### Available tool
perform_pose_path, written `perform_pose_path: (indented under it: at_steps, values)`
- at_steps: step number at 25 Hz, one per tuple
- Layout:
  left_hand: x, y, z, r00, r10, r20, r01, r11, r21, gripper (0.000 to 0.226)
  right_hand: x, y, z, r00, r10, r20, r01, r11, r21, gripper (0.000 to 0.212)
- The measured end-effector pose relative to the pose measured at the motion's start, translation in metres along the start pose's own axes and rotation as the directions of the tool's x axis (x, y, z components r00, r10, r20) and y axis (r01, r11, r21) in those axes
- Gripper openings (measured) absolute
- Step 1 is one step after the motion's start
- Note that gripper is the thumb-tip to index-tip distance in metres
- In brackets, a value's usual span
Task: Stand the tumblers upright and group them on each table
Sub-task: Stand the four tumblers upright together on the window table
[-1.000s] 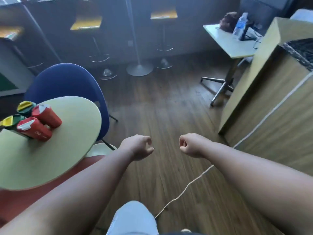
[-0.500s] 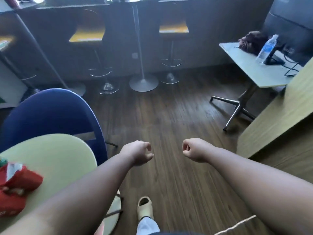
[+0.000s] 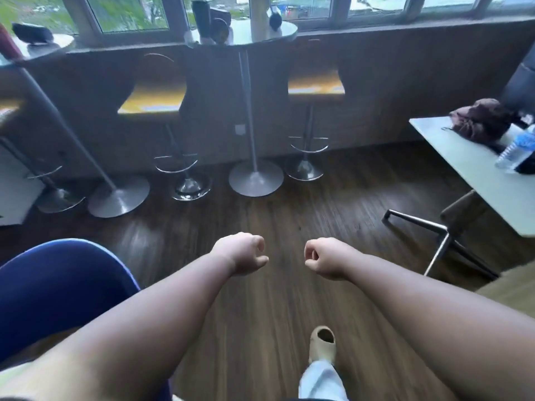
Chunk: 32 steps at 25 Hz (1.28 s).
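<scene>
My left hand (image 3: 241,254) and my right hand (image 3: 323,258) are held out over the wooden floor, both with fingers curled into fists and holding nothing. A high round table (image 3: 285,31) stands by the window straight ahead. On it are dark tumblers: an upright one (image 3: 201,17), a lying one (image 3: 221,30) beside it, and another (image 3: 274,20) to the right. A second high table (image 3: 62,41) at the far left carries a dark lying tumbler (image 3: 31,34). The red tumblers are out of view.
Yellow bar stools (image 3: 152,101) (image 3: 315,86) flank the table's pole and round base (image 3: 256,179). A blue chair back (image 3: 62,287) is at my lower left. A white table (image 3: 474,169) on the right holds a water bottle (image 3: 515,150) and a dark bag (image 3: 483,120).
The view has tilted up and forward: the low round table with red tumblers has dropped out of sight, and the window tables have come into view. Both fists stay curled.
</scene>
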<state>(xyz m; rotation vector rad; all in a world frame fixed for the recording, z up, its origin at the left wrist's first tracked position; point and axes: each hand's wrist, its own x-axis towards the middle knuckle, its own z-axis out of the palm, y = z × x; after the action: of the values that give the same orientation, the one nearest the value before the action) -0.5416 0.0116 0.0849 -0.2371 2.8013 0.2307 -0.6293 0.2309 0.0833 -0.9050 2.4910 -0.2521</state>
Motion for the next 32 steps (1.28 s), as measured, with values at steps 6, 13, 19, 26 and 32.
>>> perform_pose_path:
  at_steps: [6, 13, 19, 26, 32]
  values:
    - [0.156, -0.017, -0.091, 0.994, -0.101, -0.047, 0.099, 0.994, -0.048, 0.034, 0.168, 0.050, -0.118, 0.993, -0.110, -0.038, 0.108, 0.993, -0.043, 0.005]
    - [0.295, -0.093, -0.232, 0.944, -0.212, -0.252, 0.196, 0.977, -0.089, 0.032, 0.347, 0.039, -0.279, 0.972, -0.153, -0.178, 0.150, 0.988, -0.030, 0.004]
    - [0.430, -0.187, -0.357, 0.905, -0.176, -0.387, 0.162, 0.984, -0.069, 0.028, 0.497, 0.001, -0.401, 0.935, -0.163, -0.314, 0.169, 0.986, -0.007, 0.004]
    - [0.558, -0.261, -0.473, 0.848, -0.089, -0.523, 0.079, 0.996, -0.042, 0.029, 0.633, -0.032, -0.502, 0.890, -0.220, -0.399, 0.240, 0.971, 0.000, 0.006]
    - [0.657, -0.304, -0.509, 0.708, -0.134, -0.694, 0.063, 0.990, -0.128, 0.046, 0.753, -0.037, -0.558, 0.832, -0.341, -0.438, 0.372, 0.928, -0.015, 0.005]
